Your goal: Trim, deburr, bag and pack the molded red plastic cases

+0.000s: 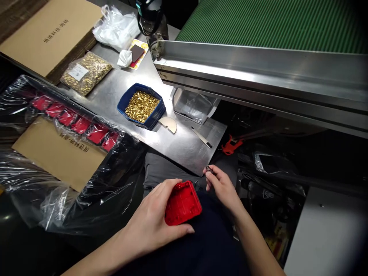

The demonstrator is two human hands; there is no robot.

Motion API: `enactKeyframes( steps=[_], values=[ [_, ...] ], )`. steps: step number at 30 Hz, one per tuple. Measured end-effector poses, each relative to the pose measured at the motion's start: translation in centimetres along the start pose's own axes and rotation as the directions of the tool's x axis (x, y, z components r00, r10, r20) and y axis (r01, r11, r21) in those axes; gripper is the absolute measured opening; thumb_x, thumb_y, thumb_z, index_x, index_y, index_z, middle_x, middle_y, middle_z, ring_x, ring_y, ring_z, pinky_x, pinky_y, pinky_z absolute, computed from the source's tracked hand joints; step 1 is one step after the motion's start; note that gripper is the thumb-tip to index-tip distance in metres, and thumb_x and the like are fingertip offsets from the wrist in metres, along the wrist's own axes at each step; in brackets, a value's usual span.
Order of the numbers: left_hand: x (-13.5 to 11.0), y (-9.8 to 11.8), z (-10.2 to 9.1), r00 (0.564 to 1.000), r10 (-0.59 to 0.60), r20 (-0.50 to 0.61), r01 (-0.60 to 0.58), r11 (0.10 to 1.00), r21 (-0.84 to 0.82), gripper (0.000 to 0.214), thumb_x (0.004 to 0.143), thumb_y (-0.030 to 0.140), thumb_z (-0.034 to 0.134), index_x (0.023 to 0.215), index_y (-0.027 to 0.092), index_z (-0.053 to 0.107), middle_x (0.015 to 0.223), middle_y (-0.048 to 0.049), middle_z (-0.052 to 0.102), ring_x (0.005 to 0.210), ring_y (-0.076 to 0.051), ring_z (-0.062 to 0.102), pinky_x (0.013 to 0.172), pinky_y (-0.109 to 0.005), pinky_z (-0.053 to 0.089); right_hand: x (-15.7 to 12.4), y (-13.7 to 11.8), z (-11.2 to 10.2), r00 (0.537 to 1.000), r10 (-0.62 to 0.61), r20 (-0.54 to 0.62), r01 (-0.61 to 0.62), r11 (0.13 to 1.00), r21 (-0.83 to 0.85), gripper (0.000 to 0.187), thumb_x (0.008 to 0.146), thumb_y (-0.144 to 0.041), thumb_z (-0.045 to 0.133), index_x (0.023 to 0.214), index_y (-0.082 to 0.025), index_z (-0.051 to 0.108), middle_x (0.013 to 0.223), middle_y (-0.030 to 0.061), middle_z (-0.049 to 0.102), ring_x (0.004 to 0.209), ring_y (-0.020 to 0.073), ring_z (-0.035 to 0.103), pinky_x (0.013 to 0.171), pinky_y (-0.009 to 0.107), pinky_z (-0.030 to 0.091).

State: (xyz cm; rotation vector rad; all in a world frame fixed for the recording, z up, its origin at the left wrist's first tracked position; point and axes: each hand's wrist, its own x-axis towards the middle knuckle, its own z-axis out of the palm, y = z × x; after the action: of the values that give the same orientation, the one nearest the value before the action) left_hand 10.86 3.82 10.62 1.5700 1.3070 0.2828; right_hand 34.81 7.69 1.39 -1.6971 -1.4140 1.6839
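Note:
My left hand (155, 214) grips a red plastic housing (185, 203), an open box shape whose hollow side faces up toward me. To the right of it, my right hand (220, 184) is closed in a pinch around a small dark item (209, 169), too small to name. Both hands are over my lap, just in front of the metal table (184, 147). On that table a blue bin (122, 101) holds many small brass-coloured pieces (142, 107). Beside the bin lies a pale half-round piece (169, 124), and tweezers (202, 137) rest nearer the table's corner.
On the left, a plastic-lined carton holds a row of red housings (80, 124) and a cardboard sheet (60, 153). A bag of brass pieces (86, 73), white plastic bags (116, 28) and a bottle (155, 28) stand farther back. A green conveyor (273, 23) with a metal rail (258, 80) crosses the upper right.

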Motion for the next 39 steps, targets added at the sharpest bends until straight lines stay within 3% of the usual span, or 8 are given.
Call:
enactKeyframes(
  steps=[6,14,19,22,24,28,34,39],
  values=[
    [-0.2,-0.2,0.6,0.998,0.054,-0.043,-0.050,0.995,0.089,0.094,0.071,0.062,0.082,0.142,0.028,0.032,0.137,-0.0110,0.055,0.123,-0.032,0.057,0.103,-0.048,0.051,-4.3,-3.4,1.2,0.976,-0.024,0.217,-0.028,0.973,0.231,0.035,0.097,-0.054,0.056,0.099,-0.019,0.054,0.081,-0.0028,0.051,0.068,0.0102,0.050,0.062,0.021,0.043],
    [-0.9,-0.3,1.2,0.984,0.149,-0.099,-0.130,0.976,0.174,0.104,0.070,0.066,0.081,0.148,0.026,0.026,0.142,-0.0160,0.053,0.129,-0.036,0.054,0.108,-0.054,0.047,-4.9,-4.0,1.7,0.990,-0.026,0.139,0.016,0.997,0.072,0.033,0.098,-0.052,0.056,0.107,-0.020,0.062,0.087,0.0002,0.065,0.079,0.0158,0.061,0.069,0.024,0.046],
    [-0.8,-0.9,-1.3,0.995,0.082,-0.052,-0.089,0.984,-0.154,0.094,0.071,0.062,0.082,0.148,0.029,0.039,0.135,-0.0100,0.061,0.121,-0.029,0.060,0.106,-0.041,0.048,-5.1,-4.5,1.2,0.988,-0.040,0.152,0.036,0.999,0.025,0.028,0.099,-0.048,0.056,0.099,-0.021,0.064,0.083,-0.0013,0.063,0.073,0.0134,0.056,0.064,0.023,0.043],
    [0.1,-2.1,-2.4,0.996,-0.035,0.086,0.078,0.816,-0.573,0.068,0.082,0.059,0.074,0.136,0.022,0.055,0.114,-0.0084,0.069,0.103,-0.023,0.064,0.094,-0.034,0.050,-5.2,-4.9,0.8,0.972,-0.119,0.203,0.117,0.993,0.023,0.020,0.098,-0.042,0.059,0.098,-0.023,0.065,0.085,-0.0021,0.062,0.075,0.0128,0.057,0.068,0.023,0.044],
    [0.8,-2.9,-2.2,0.965,0.029,0.260,0.183,0.636,-0.750,0.074,0.080,0.062,0.075,0.137,0.019,0.055,0.123,-0.0119,0.065,0.109,-0.025,0.062,0.096,-0.035,0.048,-5.3,-5.3,0.8,0.961,-0.167,0.218,0.168,0.986,0.015,0.015,0.098,-0.038,0.060,0.100,-0.024,0.065,0.088,-0.0027,0.064,0.078,0.0123,0.059,0.071,0.022,0.044],
    [1.3,-3.8,-0.7,0.853,0.213,0.477,0.369,0.399,-0.839,0.083,0.074,0.056,0.082,0.142,0.018,0.052,0.135,-0.0146,0.059,0.124,-0.032,0.055,0.104,-0.039,0.042,-5.5,-5.9,0.9,0.948,-0.201,0.247,0.214,0.976,-0.029,0.012,0.099,-0.036,0.059,0.101,-0.025,0.064,0.087,-0.0035,0.063,0.076,0.0116,0.056,0.070,0.022,0.042],
    [0.0,-3.3,0.5,0.851,0.216,0.478,0.476,0.067,-0.877,0.089,0.078,0.045,0.080,0.153,0.017,0.039,0.137,-0.0168,0.059,0.118,-0.025,0.061,0.102,-0.036,0.044,-6.3,-6.0,0.1,0.980,-0.156,0.123,0.168,0.981,-0.099,0.026,0.103,-0.045,0.049,0.122,-0.028,0.051,0.103,-0.0012,0.062,0.090,0.0135,0.059,0.081,0.022,0.046],
    [-1.0,-1.8,0.9,0.845,0.202,0.495,0.464,0.183,-0.867,0.088,0.079,0.050,0.079,0.152,0.019,0.041,0.142,-0.0182,0.055,0.126,-0.032,0.056,0.106,-0.043,0.041,-8.4,-6.2,-1.1,0.968,-0.239,0.075,0.251,0.925,-0.287,0.025,0.102,-0.031,0.053,0.126,-0.028,0.048,0.095,-0.0022,0.062,0.079,0.0089,0.061,0.068,0.016,0.049]
  ],
)
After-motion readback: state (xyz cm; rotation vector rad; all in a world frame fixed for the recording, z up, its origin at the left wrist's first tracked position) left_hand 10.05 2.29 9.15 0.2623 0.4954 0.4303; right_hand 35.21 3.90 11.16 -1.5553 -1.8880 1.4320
